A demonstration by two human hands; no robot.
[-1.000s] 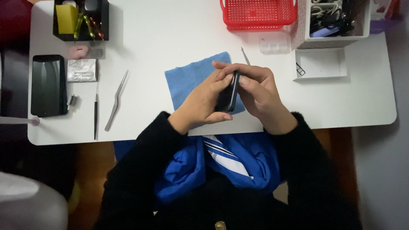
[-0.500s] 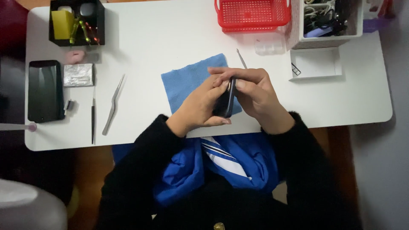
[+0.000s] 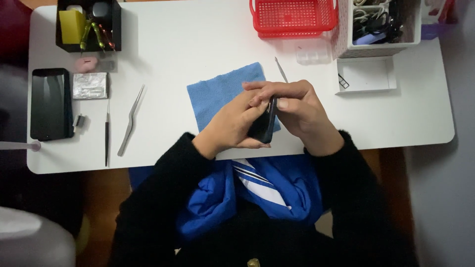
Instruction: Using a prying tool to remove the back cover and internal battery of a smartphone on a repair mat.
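Both hands [image 3: 269, 116] grip a dark phone [image 3: 263, 123] edge-up.

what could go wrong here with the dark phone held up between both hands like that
1. The dark slim phone is gripped on edge between the left hand and right hand, above the blue square cloth near the white table's front edge; a slip might send it past the cloth, possibly to the floor.
2. The thin metal pick lies just beyond the right hand; a reach forward could knock it.
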